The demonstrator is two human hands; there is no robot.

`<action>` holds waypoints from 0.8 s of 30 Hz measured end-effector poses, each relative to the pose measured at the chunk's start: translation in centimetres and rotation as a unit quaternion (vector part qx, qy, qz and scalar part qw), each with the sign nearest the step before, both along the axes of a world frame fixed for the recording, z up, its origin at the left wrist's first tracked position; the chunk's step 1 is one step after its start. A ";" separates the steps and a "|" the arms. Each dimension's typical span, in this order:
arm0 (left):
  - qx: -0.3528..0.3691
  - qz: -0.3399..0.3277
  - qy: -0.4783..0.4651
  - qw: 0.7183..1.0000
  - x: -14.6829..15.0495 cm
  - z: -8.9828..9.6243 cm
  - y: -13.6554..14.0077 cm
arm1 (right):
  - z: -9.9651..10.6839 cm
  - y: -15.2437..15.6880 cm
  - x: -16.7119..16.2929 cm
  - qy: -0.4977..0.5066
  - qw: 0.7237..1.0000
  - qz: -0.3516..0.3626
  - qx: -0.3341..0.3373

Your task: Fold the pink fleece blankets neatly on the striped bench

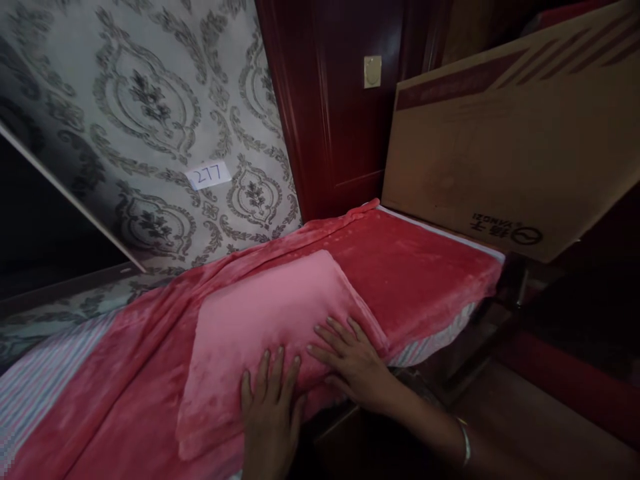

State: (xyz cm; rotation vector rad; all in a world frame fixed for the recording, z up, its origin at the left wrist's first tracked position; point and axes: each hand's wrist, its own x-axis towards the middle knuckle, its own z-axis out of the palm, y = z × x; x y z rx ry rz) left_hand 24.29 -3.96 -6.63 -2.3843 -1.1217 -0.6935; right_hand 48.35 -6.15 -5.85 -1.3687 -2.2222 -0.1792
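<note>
A pink plush cloth (260, 313), folded into a rough rectangle with layered edges, lies on a red plush cover (400, 280). My left hand (273, 400) rests on its near edge, fingers apart and pointing away from me. To the right, my right hand (356, 363) lies across the near right part of the cloth, its fingers spread. Both palms face down, and neither hand grips anything. A band circles my right wrist.
Striped fabric (50, 373) shows from under the red cover. A large cardboard box (465, 147) stands at the back right, beside a dark red wooden panel (340, 100). Patterned wallpaper (150, 80) carries a paper label (209, 175) reading 277. A dark screen-like panel (45, 220) is at left.
</note>
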 end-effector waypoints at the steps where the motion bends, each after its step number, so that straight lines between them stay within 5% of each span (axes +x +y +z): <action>1: 0.002 -0.002 0.000 1.000 0.0 0.1 0.0 | 0.0 0.0 0.0 0.002 1.000 0.000 0.001; 14: -0.027 -0.020 0.012 0.999 0.0 2.1 0.1 | 2.0 0.0 1.0 0.040 0.998 0.005 -0.056; 19: -0.023 -0.023 0.007 0.999 0.7 2.1 0.2 | 2.5 2.9 4.8 0.197 0.978 -0.035 0.067; 24: -0.027 -0.031 0.015 0.999 0.6 1.7 0.3 | 2.9 7.1 7.9 0.271 0.954 -0.125 -0.010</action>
